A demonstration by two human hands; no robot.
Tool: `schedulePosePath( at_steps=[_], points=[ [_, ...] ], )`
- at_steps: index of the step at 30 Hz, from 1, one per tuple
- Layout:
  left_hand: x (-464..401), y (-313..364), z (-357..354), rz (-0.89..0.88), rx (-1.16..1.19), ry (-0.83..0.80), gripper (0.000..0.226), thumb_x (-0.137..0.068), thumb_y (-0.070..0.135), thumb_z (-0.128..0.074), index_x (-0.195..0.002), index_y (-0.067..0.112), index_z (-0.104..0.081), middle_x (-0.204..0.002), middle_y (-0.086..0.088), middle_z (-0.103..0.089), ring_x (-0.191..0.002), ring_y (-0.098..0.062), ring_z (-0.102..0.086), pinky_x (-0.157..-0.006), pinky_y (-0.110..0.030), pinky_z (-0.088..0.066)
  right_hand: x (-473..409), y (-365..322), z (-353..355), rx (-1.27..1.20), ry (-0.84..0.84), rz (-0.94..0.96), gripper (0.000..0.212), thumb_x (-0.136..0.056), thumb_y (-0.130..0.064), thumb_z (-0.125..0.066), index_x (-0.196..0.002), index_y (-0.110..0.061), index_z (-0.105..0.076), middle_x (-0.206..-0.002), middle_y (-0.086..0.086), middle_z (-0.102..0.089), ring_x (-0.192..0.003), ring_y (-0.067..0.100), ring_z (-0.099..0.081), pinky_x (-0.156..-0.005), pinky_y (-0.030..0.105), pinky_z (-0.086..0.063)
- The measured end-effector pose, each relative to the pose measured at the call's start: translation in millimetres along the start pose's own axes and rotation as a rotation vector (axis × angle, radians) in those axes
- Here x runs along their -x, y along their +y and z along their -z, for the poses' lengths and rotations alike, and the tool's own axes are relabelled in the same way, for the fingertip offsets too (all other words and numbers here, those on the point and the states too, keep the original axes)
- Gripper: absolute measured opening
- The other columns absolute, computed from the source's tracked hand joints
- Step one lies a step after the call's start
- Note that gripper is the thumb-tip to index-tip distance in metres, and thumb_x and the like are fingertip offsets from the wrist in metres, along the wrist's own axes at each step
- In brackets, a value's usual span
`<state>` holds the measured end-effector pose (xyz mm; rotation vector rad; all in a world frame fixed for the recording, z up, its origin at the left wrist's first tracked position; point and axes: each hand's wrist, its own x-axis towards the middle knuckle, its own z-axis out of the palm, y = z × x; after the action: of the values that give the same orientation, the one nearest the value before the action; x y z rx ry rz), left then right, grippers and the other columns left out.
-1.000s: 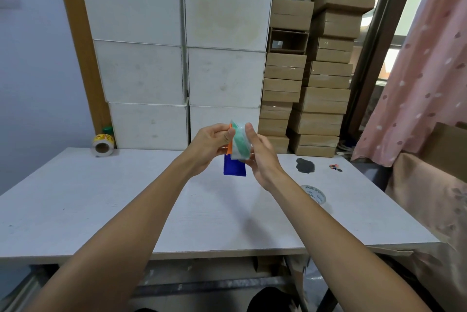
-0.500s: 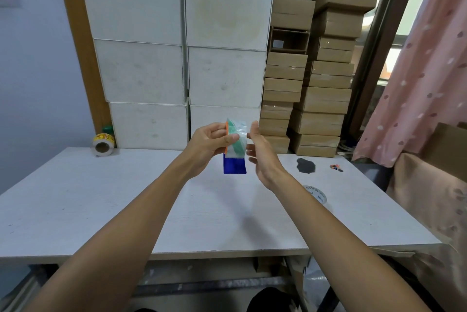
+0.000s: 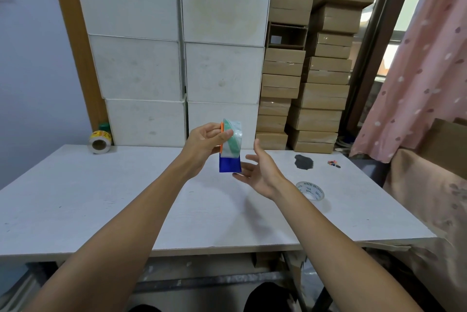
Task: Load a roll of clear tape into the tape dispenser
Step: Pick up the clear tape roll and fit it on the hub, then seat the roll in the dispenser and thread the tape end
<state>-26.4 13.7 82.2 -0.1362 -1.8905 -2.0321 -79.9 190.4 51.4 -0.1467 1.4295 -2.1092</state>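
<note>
The tape dispenser (image 3: 229, 157) is held up in the air above the white worktop (image 3: 126, 200) by the left hand (image 3: 206, 141). The left fingers (image 3: 226, 134) are pinched on it near the top, w/ the thumb on the side facing the camera. An orange edge (image 3: 222, 132) is seen at the top left of the dispenser, and a blue part hangs at the bottom. A roll of clear tape (image 3: 233, 138) is seen sitting on the dispenser, w/ green on its side.

The right hand (image 3: 260, 172) is kept just beside the dispenser, a bit lower and to the right. Its fingers (image 3: 242, 168) are spread and nothing is held in them. The palm is turned up and to the left. It can't be told if a fingertip touches the blue part.

A 2nd clear roll (image 3: 310, 190) w/ printed words is laid flat on the worktop, near the right wrist. A dark patch (image 3: 304, 162) is seen further back on the worktop. A yellow label roll (image 3: 99, 141) is set at the back left corner, next to stacked white boxes (image 3: 141, 71). Brown boxes (image 3: 313, 79) are piled to the right of those.
</note>
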Motion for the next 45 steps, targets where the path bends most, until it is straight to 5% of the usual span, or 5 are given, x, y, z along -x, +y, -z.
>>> schedulePosePath(
  at_steps=[12,19,33,38,45],
  points=[
    [2.1,-6.2,-3.9,0.02,-0.055,0.109,0.041,-0.091,0.037,-0.07,-0.113,0.003,-0.069,-0.109,-0.016,-0.076,-0.099,-0.032,-0.071,-0.09,-0.044,-0.056,7.4,-7.3,-5.6,0.167,-0.265,0.159,0.039,-0.097,-0.026,-0.064,-0.128,-0.002,-0.063,-0.127,0.024,-0.066,-0.119,0.04,-0.062,-0.108,0.049,-0.044],
    [5.4,-8.8,-14.1,0.014,-0.169,0.086,0.032,-0.102,0.04,-0.054,-0.112,0.011,-0.062,-0.11,-0.01,-0.068,-0.098,-0.021,-0.064,-0.075,-0.025,-0.055,6.5,8.7,-6.1,0.177,-0.246,0.239,0.037,-0.087,0.005,-0.071,-0.123,0.002,-0.066,-0.119,0.03,-0.068,-0.113,0.039,-0.066,-0.099,0.04,-0.053],
    [15.6,-15.5,-8.7,-0.012,-0.197,-0.058,0.033,-0.098,0.01,-0.063,-0.129,0.018,-0.057,-0.113,-0.007,-0.067,-0.098,-0.021,-0.069,-0.075,-0.025,-0.059,6.9,11.4,-7.9,0.215,-0.287,0.259,0.038,-0.092,0.001,-0.066,-0.129,-0.003,-0.062,-0.118,0.029,-0.068,-0.112,0.037,-0.067,-0.1,0.041,-0.052],
    [18.0,-21.3,-2.4,0.024,-0.222,-0.042,0.038,-0.098,0.011,-0.063,-0.135,0.011,-0.056,-0.123,-0.017,-0.068,-0.102,-0.031,-0.071,-0.089,-0.041,-0.062,18.3,-1.9,-5.1,0.567,-0.283,0.168,0.052,-0.085,-0.046,-0.076,-0.13,-0.032,-0.054,-0.108,0.014,-0.076,-0.092,0.036,-0.075,-0.074,0.035,-0.06],
    [22.0,-23.6,1.6,0.082,-0.222,-0.075,0.035,-0.098,0.008,-0.063,-0.132,0.012,-0.059,-0.119,-0.023,-0.07,-0.097,-0.03,-0.075,-0.093,-0.047,-0.061,3.4,-20.3,-7.8,0.732,0.129,0.511,0.054,-0.092,-0.059,-0.057,-0.134,-0.025,-0.053,-0.109,0.005,-0.069,-0.085,0.012,-0.069,-0.073,0.03,-0.051]
  ],
)
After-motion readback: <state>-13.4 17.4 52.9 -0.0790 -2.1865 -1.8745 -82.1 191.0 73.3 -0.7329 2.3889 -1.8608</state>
